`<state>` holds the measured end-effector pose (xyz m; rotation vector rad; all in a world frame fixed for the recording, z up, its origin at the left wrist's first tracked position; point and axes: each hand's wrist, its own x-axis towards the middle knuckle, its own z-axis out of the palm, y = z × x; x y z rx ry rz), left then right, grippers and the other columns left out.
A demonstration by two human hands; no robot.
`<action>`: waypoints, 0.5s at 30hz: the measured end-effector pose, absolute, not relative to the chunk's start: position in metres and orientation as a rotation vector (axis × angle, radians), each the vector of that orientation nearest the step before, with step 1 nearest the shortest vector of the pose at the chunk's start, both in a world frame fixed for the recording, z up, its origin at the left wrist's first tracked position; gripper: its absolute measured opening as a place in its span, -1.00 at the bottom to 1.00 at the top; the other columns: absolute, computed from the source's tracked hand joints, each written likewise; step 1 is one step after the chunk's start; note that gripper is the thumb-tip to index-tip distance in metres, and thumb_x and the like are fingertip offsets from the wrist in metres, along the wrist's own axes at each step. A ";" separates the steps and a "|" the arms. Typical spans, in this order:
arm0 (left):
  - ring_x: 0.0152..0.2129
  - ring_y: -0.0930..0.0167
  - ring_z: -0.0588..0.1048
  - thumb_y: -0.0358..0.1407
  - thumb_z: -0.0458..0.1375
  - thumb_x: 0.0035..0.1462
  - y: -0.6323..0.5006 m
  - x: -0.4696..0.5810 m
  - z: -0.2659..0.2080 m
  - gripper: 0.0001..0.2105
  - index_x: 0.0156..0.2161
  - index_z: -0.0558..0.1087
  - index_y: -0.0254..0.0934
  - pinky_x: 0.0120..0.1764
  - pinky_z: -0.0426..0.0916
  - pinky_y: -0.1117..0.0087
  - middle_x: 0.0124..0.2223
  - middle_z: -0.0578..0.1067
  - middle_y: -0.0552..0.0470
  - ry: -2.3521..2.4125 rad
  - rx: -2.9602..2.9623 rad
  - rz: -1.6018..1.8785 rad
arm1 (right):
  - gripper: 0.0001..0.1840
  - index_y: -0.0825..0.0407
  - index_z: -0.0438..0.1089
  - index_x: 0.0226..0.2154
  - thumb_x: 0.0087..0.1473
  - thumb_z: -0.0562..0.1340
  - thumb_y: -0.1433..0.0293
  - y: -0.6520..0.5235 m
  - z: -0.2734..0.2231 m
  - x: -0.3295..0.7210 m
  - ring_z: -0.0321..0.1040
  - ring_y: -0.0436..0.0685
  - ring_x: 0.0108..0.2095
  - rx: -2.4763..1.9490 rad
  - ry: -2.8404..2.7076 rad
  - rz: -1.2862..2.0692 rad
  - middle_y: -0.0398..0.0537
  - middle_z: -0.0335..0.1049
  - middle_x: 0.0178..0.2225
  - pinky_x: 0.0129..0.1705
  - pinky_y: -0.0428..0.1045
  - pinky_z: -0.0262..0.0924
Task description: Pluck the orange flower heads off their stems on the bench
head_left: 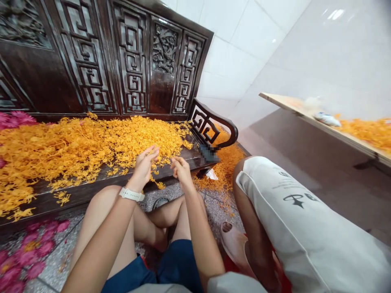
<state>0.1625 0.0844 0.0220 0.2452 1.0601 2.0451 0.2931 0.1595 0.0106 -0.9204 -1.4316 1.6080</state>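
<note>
My left hand (144,166), with a pale watch on its wrist, is over the front edge of the dark wooden bench (119,173). Its fingers point right and come together at the tips; what they hold, if anything, is too small to make out. A short gap away, my right hand (182,170) has its thumb and index finger pinched, with their contents unclear. Yellow spidery artificial flower pieces (146,134) lie heaped on the seat behind both hands. A few yellow pieces (159,184) dangle at the bench edge just below my left hand.
Pink artificial flowers (36,248) lie on the speckled floor at left. More yellow pieces (221,162) cover the floor beyond the curved armrest (230,136). A seated person's pale-clothed leg (284,219) is close on my right. A wooden board (345,136) holds another yellow heap.
</note>
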 end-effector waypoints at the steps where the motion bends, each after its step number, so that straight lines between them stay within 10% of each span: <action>1: 0.08 0.33 0.59 -0.45 0.45 0.03 0.085 0.165 0.022 -0.62 0.00 0.64 -0.28 -0.06 0.43 0.45 0.24 0.60 -0.19 1.056 0.291 2.024 | -0.58 0.02 0.41 -0.23 0.12 0.37 0.02 0.155 0.007 0.294 -0.04 -0.10 -0.66 -0.885 -1.506 1.623 -0.26 0.34 -0.54 -0.62 -0.13 -0.16; 6: 0.41 0.15 0.35 -0.15 0.45 0.14 0.086 0.180 0.017 -0.55 0.11 0.65 -0.28 0.31 0.29 0.27 0.39 0.48 -0.20 1.059 0.558 1.807 | -0.58 0.01 0.41 -0.26 0.29 0.29 -0.03 0.143 0.005 0.295 0.28 -0.01 -0.44 -0.777 -1.743 1.339 -0.19 0.41 -0.42 -0.35 -0.09 0.17; 10: 0.20 0.08 0.54 0.15 0.47 0.03 0.086 0.183 0.013 -0.39 0.01 0.71 -0.33 0.25 0.35 0.15 0.21 0.62 -0.27 1.077 0.613 1.728 | -0.61 0.01 0.34 -0.36 0.37 0.24 0.07 0.151 0.004 0.294 0.25 0.01 -0.40 -0.766 -1.868 1.143 -0.21 0.34 -0.43 -0.29 -0.06 0.14; 15: -0.14 0.34 0.61 0.00 0.61 -0.18 0.084 0.176 0.014 -0.44 -0.10 0.74 -0.30 -0.05 0.42 0.40 -0.01 0.71 -0.17 1.077 0.597 1.804 | -0.61 -0.01 0.34 -0.19 0.29 0.32 0.02 0.155 -0.001 0.297 0.29 0.04 -0.39 -0.837 -1.798 1.155 -0.22 0.36 -0.41 -0.29 -0.05 0.17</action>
